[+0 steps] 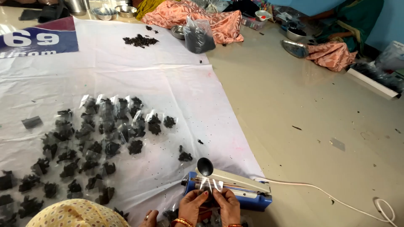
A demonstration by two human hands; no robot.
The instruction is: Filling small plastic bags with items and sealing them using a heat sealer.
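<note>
My left hand and my right hand sit side by side at the bottom edge, both pinching a small clear plastic pouch. The pouch's upper edge lies across the jaw of a blue heat sealer. The sealer's cream arm with a black round knob stands raised just above the pouch. What the pouch contains is hidden by my fingers. Several sealed pouches of dark pieces lie spread on the white sheet to the left.
A white cable runs right from the sealer over the beige floor. Far up are a loose dark pile, a bulging clear bag, steel bowls, orange cloth and a seated person in green. Another hand shows by yellow patterned cloth.
</note>
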